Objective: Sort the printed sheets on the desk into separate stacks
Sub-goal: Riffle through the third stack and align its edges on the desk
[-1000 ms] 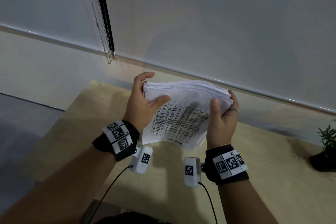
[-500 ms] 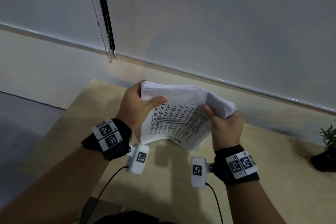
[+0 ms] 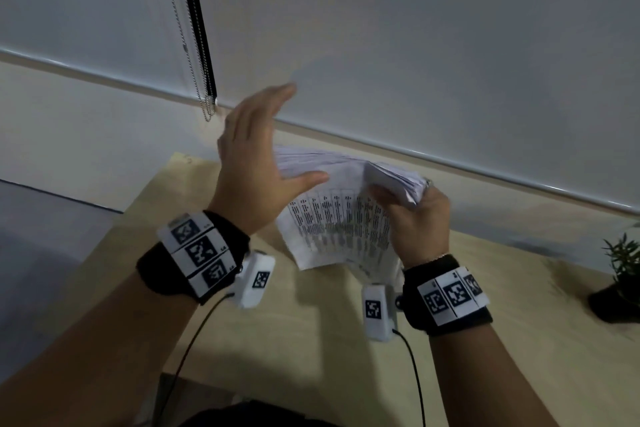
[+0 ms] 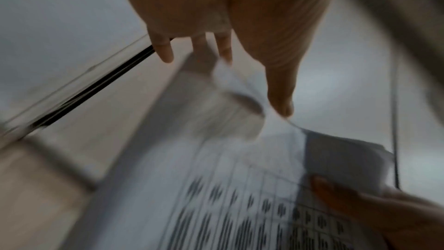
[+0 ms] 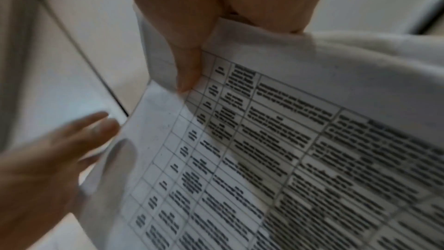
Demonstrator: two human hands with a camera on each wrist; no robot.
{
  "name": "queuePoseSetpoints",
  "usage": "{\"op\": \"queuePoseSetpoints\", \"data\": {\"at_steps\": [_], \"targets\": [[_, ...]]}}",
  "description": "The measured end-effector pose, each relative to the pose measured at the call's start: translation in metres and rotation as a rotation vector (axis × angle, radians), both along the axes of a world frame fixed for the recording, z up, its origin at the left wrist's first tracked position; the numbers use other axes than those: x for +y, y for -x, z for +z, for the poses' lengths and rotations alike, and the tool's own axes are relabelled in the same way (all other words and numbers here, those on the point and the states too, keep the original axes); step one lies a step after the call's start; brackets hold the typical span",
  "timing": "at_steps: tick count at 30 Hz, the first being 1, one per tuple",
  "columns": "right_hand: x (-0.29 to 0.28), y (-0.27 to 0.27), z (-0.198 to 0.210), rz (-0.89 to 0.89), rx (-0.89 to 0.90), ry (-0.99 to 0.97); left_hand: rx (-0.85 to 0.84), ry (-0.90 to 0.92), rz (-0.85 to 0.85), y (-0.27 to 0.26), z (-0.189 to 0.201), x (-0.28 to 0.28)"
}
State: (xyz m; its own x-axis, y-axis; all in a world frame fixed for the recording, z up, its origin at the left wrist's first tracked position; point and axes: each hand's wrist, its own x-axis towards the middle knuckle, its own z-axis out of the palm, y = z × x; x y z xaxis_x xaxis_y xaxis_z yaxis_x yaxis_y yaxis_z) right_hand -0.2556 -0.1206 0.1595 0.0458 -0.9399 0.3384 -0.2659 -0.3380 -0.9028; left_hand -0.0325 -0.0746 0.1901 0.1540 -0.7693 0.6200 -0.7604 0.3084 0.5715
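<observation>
A thick bundle of printed sheets (image 3: 339,218) with table text hangs above the desk, held up at its right end by my right hand (image 3: 412,215). In the right wrist view the thumb (image 5: 187,67) pinches the top sheets (image 5: 288,159) against the fingers behind. My left hand (image 3: 256,163) is at the bundle's left edge with its fingers straight and spread, thumb lying against the paper edge, gripping nothing. The left wrist view shows those straight fingers (image 4: 165,50) over the sheets (image 4: 228,187), blurred by motion.
The light wooden desk (image 3: 311,340) lies below both hands. A small potted plant (image 3: 620,274) stands at its right edge. A roller blind and its bead chain (image 3: 204,104) hang on the wall behind. Grey floor is at the left.
My left hand has let go of the bundle's left edge and lifted with fingers straightened. The right hand keeps holding the sheets, which have sagged lower on the left.
</observation>
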Motion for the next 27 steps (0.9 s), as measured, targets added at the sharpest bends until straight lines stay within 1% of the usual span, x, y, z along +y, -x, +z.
{"op": "queuePoseSetpoints", "data": {"at_steps": [1, 2, 3, 4, 5, 6, 7, 8, 10, 11, 12, 13, 14, 16, 17, 18, 19, 20, 22, 23, 24, 25, 26, 27], "targets": [[-0.001, -0.005, 0.009, 0.032, 0.082, 0.053, -0.189, -0.045, 0.013, 0.003, 0.014, -0.002], [-0.002, -0.011, 0.017, 0.056, 0.160, 0.098, -0.337, -0.129, 0.005, 0.005, 0.023, -0.006], [-0.004, -0.017, 0.024, 0.083, 0.217, 0.134, -0.420, -0.217, -0.021, 0.009, 0.028, -0.010], [-0.006, -0.022, 0.029, 0.094, 0.249, 0.160, -0.425, -0.266, -0.060, 0.012, 0.030, -0.013], [-0.009, -0.026, 0.031, 0.095, 0.243, 0.170, -0.378, -0.294, -0.088, 0.012, 0.029, -0.015], [-0.010, -0.028, 0.029, 0.051, 0.218, 0.160, -0.300, -0.304, -0.095, 0.011, 0.026, -0.016], [-0.011, -0.028, 0.025, -0.039, 0.201, 0.151, -0.215, -0.293, -0.074, 0.007, 0.021, -0.016], [-0.011, -0.026, 0.015, -0.173, 0.238, 0.129, -0.100, -0.271, -0.046, 0.001, 0.015, -0.016], [-0.006, -0.015, -0.010, -0.447, 0.379, -0.018, 0.178, -0.211, 0.028, -0.016, 0.003, -0.016], [-0.002, -0.010, -0.022, -0.549, 0.398, -0.122, 0.295, -0.181, 0.073, -0.025, -0.003, -0.015], [0.001, -0.005, -0.036, -0.608, 0.361, -0.218, 0.391, -0.175, 0.126, -0.032, -0.012, -0.013], [0.002, 0.000, -0.047, -0.624, 0.266, -0.314, 0.487, -0.187, 0.166, -0.037, -0.021, -0.011], [0.000, 0.002, -0.055, -0.605, 0.103, -0.419, 0.602, -0.201, 0.176, -0.040, -0.029, -0.009], [-0.003, 0.003, -0.061, -0.490, -0.370, -0.628, 0.883, -0.237, 0.124, -0.041, -0.043, -0.004], [-0.004, 0.003, -0.061, -0.397, -0.603, -0.693, 1.013, -0.269, 0.087, -0.039, -0.048, -0.003], [-0.005, 0.003, -0.059, -0.284, -0.791, -0.716, 1.115, -0.311, 0.058, -0.037, -0.056, -0.002], [-0.005, 0.001, -0.056, -0.200, -0.898, -0.690, 1.196, -0.360, 0.032, -0.036, -0.066, -0.002], [-0.005, 0.000, -0.052, -0.160, -0.944, -0.638, 1.276, -0.410, -0.004, -0.035, -0.076, 0.000], [-0.004, -0.001, -0.042, -0.165, -0.921, -0.502, 1.438, -0.552, -0.129, -0.036, -0.101, 0.005], [-0.003, 0.000, -0.037, -0.168, -0.892, -0.428, 1.467, -0.628, -0.171, -0.034, -0.110, 0.008], [-0.001, 0.000, -0.032, -0.165, -0.851, -0.361, 1.415, -0.681, -0.150, -0.033, -0.117, 0.011], [0.000, 0.002, -0.028, -0.150, -0.799, -0.299, 1.291, -0.716, -0.068, -0.030, -0.119, 0.013], [0.002, 0.005, -0.025, -0.133, -0.729, -0.246, 1.138, -0.726, 0.069, -0.027, -0.121, 0.012], [0.004, 0.008, -0.021, -0.119, -0.650, -0.198, 0.982, -0.690, 0.195, -0.025, -0.117, 0.010]]}}
